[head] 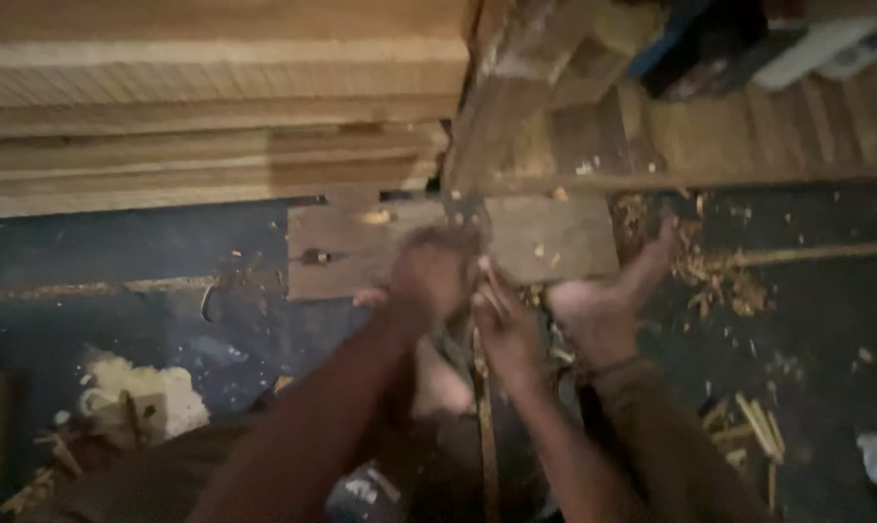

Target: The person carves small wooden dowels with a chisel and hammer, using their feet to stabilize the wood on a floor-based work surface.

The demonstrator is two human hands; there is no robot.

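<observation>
Both hands are low over the dark floor, close together. The left hand (436, 271) is blurred, curled over the top of a thin wooden strip (485, 426); whether it truly grips it, I cannot tell. The right hand (506, 329) is closed around that strip, which runs down between the forearms. A flat board (554, 237) lies just behind, stacked planks (206, 107) beyond, shavings (719, 276) scattered right.

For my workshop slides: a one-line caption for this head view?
Left hand and right hand grip a thin wooden strip beside a bare foot and wood shavings.
</observation>
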